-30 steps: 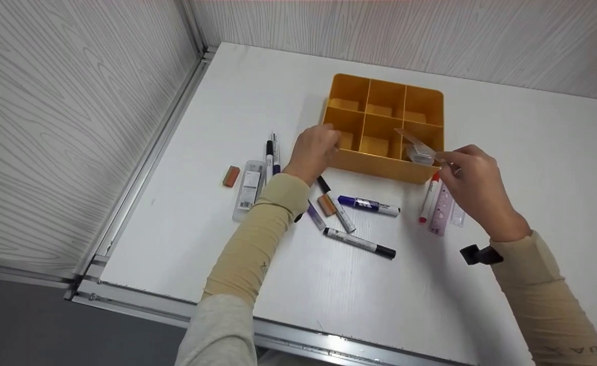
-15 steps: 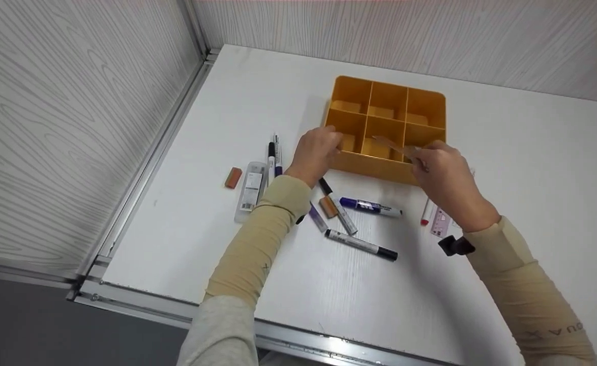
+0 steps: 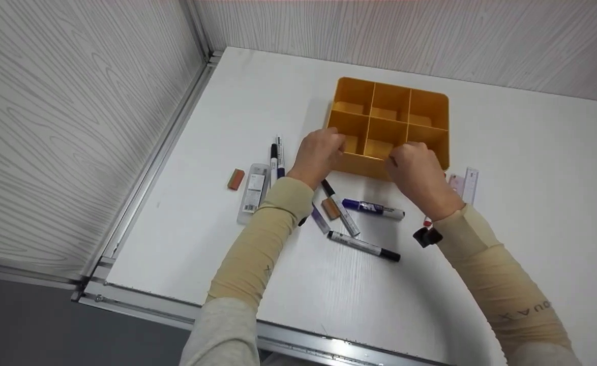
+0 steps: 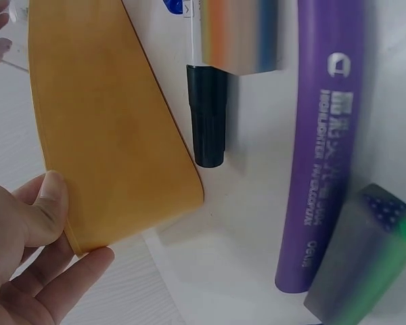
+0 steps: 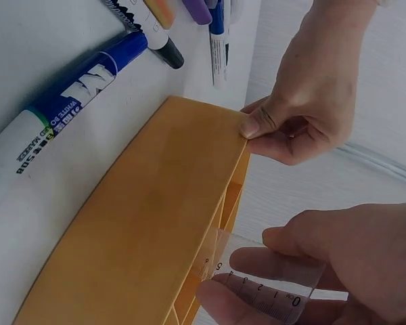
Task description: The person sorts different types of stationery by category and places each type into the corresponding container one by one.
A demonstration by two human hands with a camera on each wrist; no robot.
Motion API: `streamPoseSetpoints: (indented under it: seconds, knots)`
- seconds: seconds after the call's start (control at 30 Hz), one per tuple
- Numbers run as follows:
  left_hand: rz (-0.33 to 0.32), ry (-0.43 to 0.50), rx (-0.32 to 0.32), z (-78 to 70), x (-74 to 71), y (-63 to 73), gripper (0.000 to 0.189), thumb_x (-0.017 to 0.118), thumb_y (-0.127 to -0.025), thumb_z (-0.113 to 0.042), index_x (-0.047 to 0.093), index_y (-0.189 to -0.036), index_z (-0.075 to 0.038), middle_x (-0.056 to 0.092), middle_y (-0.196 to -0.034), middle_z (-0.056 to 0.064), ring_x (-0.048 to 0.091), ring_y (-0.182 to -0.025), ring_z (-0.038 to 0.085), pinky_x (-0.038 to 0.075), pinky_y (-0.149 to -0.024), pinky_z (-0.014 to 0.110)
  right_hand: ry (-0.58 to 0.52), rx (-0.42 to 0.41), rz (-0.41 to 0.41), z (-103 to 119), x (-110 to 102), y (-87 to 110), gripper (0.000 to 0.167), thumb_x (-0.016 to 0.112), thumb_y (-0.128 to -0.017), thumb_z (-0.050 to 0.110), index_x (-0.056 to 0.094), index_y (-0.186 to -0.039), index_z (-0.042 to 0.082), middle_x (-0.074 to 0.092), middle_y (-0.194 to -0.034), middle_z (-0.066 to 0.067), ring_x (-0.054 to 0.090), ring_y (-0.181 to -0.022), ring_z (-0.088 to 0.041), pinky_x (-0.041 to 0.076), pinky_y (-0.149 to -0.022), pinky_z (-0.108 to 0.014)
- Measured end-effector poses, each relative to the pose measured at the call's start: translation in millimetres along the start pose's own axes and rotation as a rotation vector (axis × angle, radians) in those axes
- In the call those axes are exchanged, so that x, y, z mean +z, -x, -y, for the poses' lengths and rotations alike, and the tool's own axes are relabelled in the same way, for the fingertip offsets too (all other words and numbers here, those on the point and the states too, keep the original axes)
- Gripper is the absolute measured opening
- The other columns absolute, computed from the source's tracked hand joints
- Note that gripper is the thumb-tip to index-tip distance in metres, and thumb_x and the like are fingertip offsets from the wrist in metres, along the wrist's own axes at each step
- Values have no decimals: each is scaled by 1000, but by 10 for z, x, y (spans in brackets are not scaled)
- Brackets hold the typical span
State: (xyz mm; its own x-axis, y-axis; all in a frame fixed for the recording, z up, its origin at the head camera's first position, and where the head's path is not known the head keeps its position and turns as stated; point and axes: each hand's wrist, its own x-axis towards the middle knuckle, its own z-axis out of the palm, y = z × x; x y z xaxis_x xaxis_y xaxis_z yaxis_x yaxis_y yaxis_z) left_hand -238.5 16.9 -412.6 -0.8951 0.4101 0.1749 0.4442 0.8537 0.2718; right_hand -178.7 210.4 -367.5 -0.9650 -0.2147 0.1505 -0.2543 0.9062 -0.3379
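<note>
My left hand pinches the near-left corner of the orange box, thumb on the outside in the left wrist view. The box has several compartments; those seen into from the head view look bare, while the front right one is partly hidden. My right hand is over the middle of the front rim. Between its thumb and fingers it holds a small clear ruler with black numbers, tilted with its far end at the front compartments. In the head view the ruler is hidden behind the hand.
Before the box lie a blue marker, a black-capped marker, a purple highlighter and an eraser. Leftward are another eraser, a clear case and two pens. A pale ruler lies at the right.
My right hand has moved left along the box's front rim with the clear ruler, from the right corner to the middle. My left hand has stayed on the left corner.
</note>
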Motion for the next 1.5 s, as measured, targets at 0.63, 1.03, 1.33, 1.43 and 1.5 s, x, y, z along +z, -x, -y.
streamPoseSetpoints:
  seconds: [0.63, 1.03, 1.33, 1.43, 1.5]
  knots:
    - [0, -7, 0, -32, -51, -22, 13, 68, -93, -15, 75, -104, -12, 71, -101, 3, 67, -92, 19, 54, -83, 28, 136, -119, -69, -2, 330, -159, 29, 54, -95, 17, 67, -79, -3, 62, -68, -16, 56, -71, -33, 46, -79, -46]
    - [33, -21, -30, -44, -61, -31, 13, 69, -93, -15, 75, -104, -12, 71, -102, 3, 66, -93, 18, 54, -85, 27, 146, -180, -112, -51, 493, -161, 27, 58, -93, 19, 69, -93, -4, 69, -87, -19, 58, -85, -34, 40, -80, -44]
    - [44, -19, -44, -35, -50, -17, 14, 68, -93, -14, 74, -105, -12, 71, -103, 2, 66, -93, 17, 54, -86, 26, 58, -232, -107, -104, 499, -70, 39, 64, -93, 22, 63, -120, -6, 67, -116, -24, 60, -103, -38, 42, -91, -47]
    - [45, -20, -43, -27, -40, -13, 14, 68, -94, -13, 74, -105, -12, 71, -103, 2, 66, -93, 17, 54, -86, 26, 14, -223, -79, -122, 460, -16, 46, 64, -94, 24, 57, -130, -4, 62, -127, -24, 55, -110, -39, 41, -97, -47]
    - [40, -19, -38, -23, -38, -10, 13, 68, -94, -13, 74, -105, -12, 71, -102, 3, 66, -92, 18, 54, -85, 26, -14, -220, -82, -133, 415, 22, 47, 64, -95, 24, 55, -133, -2, 59, -129, -24, 53, -110, -39, 42, -98, -47]
